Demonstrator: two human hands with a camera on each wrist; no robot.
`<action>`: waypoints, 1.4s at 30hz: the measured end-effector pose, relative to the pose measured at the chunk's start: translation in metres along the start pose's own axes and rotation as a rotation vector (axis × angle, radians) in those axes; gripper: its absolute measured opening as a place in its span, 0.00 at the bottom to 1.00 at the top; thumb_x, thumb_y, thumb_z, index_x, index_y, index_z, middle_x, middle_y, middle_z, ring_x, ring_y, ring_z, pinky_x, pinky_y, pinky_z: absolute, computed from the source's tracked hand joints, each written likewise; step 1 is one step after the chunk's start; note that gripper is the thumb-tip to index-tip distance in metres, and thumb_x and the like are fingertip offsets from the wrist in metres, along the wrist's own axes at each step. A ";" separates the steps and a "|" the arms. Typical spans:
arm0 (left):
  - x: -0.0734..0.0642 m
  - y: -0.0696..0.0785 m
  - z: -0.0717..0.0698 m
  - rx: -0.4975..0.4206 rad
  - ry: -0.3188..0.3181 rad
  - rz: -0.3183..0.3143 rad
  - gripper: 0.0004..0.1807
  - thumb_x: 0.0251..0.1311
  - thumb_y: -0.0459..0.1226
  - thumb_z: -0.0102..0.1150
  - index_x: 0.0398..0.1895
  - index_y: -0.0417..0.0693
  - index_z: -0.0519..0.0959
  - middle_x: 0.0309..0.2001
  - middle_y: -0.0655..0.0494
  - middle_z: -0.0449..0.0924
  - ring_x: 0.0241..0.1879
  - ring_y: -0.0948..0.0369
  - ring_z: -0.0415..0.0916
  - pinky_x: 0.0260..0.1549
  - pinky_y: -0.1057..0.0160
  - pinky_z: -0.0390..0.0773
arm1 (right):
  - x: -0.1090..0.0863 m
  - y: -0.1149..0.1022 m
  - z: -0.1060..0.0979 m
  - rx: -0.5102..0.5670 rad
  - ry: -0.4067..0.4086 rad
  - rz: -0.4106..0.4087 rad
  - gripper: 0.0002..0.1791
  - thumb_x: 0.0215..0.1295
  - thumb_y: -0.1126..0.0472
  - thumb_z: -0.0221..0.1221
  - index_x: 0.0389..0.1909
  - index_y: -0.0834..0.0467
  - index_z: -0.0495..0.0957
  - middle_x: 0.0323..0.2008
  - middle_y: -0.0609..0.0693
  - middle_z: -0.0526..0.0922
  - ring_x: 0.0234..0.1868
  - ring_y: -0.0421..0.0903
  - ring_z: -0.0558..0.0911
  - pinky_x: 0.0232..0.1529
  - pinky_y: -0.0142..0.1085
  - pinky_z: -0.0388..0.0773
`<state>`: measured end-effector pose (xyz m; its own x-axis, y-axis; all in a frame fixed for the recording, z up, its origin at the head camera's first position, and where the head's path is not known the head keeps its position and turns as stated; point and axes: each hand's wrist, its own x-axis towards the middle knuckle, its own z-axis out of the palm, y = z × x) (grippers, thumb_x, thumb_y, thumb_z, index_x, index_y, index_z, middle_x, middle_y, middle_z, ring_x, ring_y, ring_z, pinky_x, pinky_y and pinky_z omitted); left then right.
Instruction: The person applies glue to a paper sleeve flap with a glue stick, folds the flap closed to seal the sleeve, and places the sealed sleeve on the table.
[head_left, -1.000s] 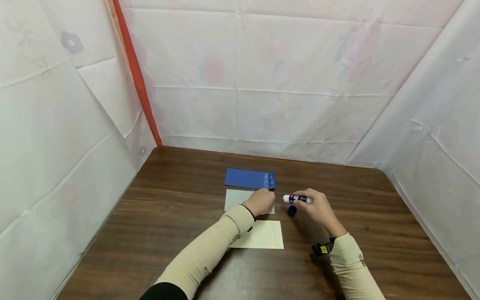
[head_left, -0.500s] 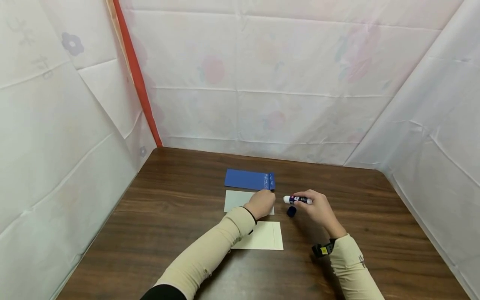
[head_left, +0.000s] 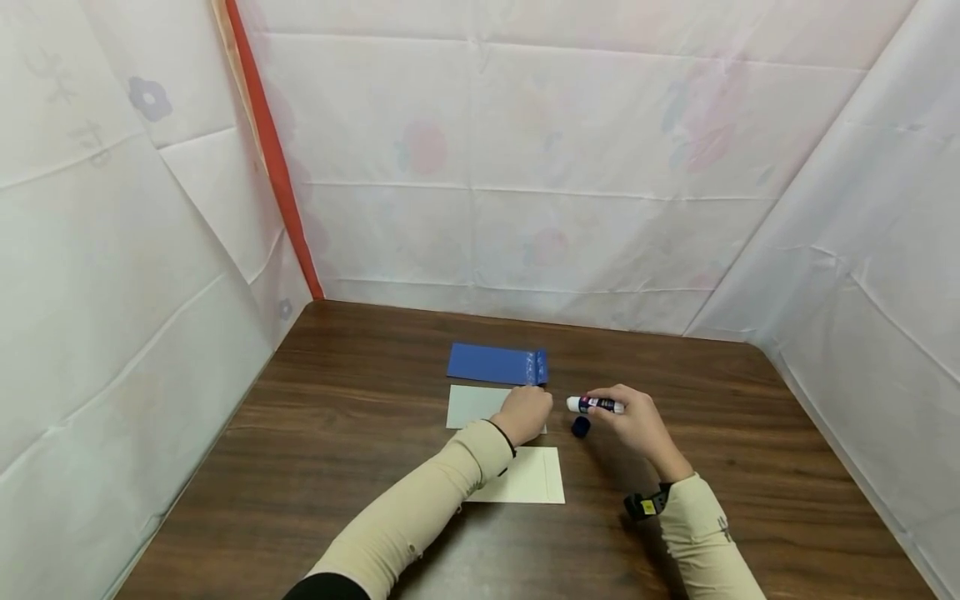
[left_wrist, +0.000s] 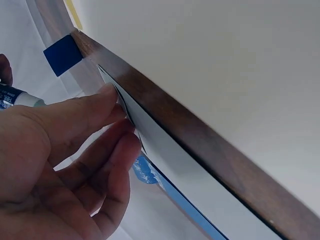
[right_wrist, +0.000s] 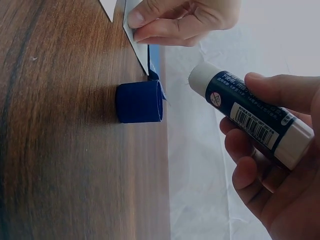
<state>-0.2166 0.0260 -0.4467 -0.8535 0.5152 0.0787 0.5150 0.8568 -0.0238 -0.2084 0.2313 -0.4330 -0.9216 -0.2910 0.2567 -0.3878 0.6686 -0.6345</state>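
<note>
At its right end, a pale grey-green envelope (head_left: pixel 471 405) is pinched between the thumb and fingers of my left hand (head_left: pixel 525 414). In the left wrist view its thin edge (left_wrist: pixel 131 110) shows at the fingertips. My right hand (head_left: pixel 639 423) grips an uncapped glue stick (right_wrist: pixel 250 112), its white end (right_wrist: pixel 200 77) pointing left towards the envelope. Below the stick, the dark blue cap (right_wrist: pixel 140 102) stands on the table. Behind the pale envelope lies a blue envelope (head_left: pixel 491 363) with white smears on its right-end flap (head_left: pixel 536 367).
A cream envelope (head_left: pixel 528 479) lies nearest the body, partly under my left forearm (head_left: pixel 420 492). The brown wooden table (head_left: pixel 337 400) is bordered at the back and sides by white patterned sheeting (head_left: pixel 570 150), with a red strip (head_left: pixel 273 158) at the back left corner.
The head view has tipped up slightly, so everything sits a little lower in it. Both hands keep nearly the same places on the envelope and the glue stick.
</note>
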 end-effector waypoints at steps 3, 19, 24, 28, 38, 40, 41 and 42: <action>0.000 -0.002 0.001 -0.009 0.009 -0.006 0.11 0.62 0.30 0.58 0.24 0.48 0.83 0.27 0.54 0.85 0.29 0.60 0.83 0.28 0.62 0.82 | 0.001 0.000 0.001 0.013 0.002 0.001 0.10 0.57 0.63 0.68 0.41 0.57 0.87 0.35 0.52 0.85 0.28 0.39 0.73 0.26 0.30 0.70; 0.001 -0.009 0.001 -0.123 -0.041 -0.005 0.11 0.67 0.28 0.53 0.32 0.44 0.85 0.36 0.49 0.83 0.40 0.56 0.81 0.44 0.61 0.81 | 0.003 -0.003 0.000 0.002 -0.002 0.005 0.11 0.58 0.63 0.68 0.42 0.58 0.86 0.35 0.53 0.85 0.27 0.40 0.72 0.26 0.30 0.69; 0.004 -0.011 0.002 -0.131 -0.069 -0.017 0.12 0.67 0.30 0.52 0.30 0.45 0.85 0.38 0.50 0.82 0.43 0.55 0.77 0.51 0.60 0.77 | 0.004 -0.004 0.000 0.002 0.002 -0.007 0.11 0.58 0.63 0.68 0.43 0.58 0.86 0.36 0.53 0.85 0.29 0.40 0.73 0.27 0.30 0.69; 0.006 -0.013 0.004 -0.125 -0.104 -0.027 0.09 0.67 0.31 0.54 0.41 0.43 0.84 0.42 0.50 0.81 0.45 0.56 0.77 0.53 0.61 0.76 | 0.004 -0.005 0.000 0.001 -0.001 -0.006 0.11 0.58 0.63 0.68 0.43 0.58 0.86 0.36 0.54 0.85 0.29 0.41 0.73 0.26 0.30 0.70; 0.002 -0.011 0.001 -0.069 -0.154 -0.032 0.09 0.67 0.33 0.54 0.40 0.46 0.85 0.49 0.51 0.79 0.48 0.57 0.74 0.53 0.64 0.75 | 0.004 -0.003 -0.001 0.004 -0.009 0.010 0.12 0.58 0.62 0.68 0.44 0.58 0.86 0.37 0.54 0.85 0.29 0.41 0.73 0.26 0.30 0.69; 0.001 -0.011 0.000 -0.066 -0.148 -0.036 0.10 0.68 0.33 0.53 0.43 0.45 0.84 0.50 0.51 0.80 0.49 0.56 0.75 0.53 0.64 0.76 | 0.005 -0.003 -0.001 0.008 -0.008 0.011 0.12 0.58 0.63 0.68 0.44 0.58 0.86 0.37 0.54 0.85 0.29 0.41 0.73 0.26 0.30 0.69; 0.001 -0.011 0.000 -0.064 -0.139 -0.037 0.10 0.67 0.33 0.54 0.44 0.45 0.84 0.50 0.51 0.80 0.49 0.56 0.76 0.53 0.63 0.76 | 0.005 -0.004 -0.002 0.010 -0.007 0.012 0.12 0.58 0.63 0.68 0.44 0.58 0.86 0.37 0.54 0.85 0.29 0.42 0.73 0.26 0.31 0.69; 0.001 -0.010 0.000 -0.059 -0.128 -0.036 0.10 0.67 0.33 0.54 0.43 0.45 0.84 0.49 0.51 0.81 0.49 0.56 0.77 0.53 0.63 0.77 | 0.005 -0.004 -0.002 0.011 -0.006 0.012 0.12 0.58 0.63 0.68 0.44 0.58 0.86 0.37 0.54 0.85 0.29 0.42 0.73 0.26 0.31 0.69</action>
<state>-0.2225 0.0176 -0.4461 -0.8726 0.4858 -0.0498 0.4845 0.8740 0.0360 -0.2114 0.2289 -0.4278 -0.9262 -0.2869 0.2445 -0.3762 0.6645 -0.6457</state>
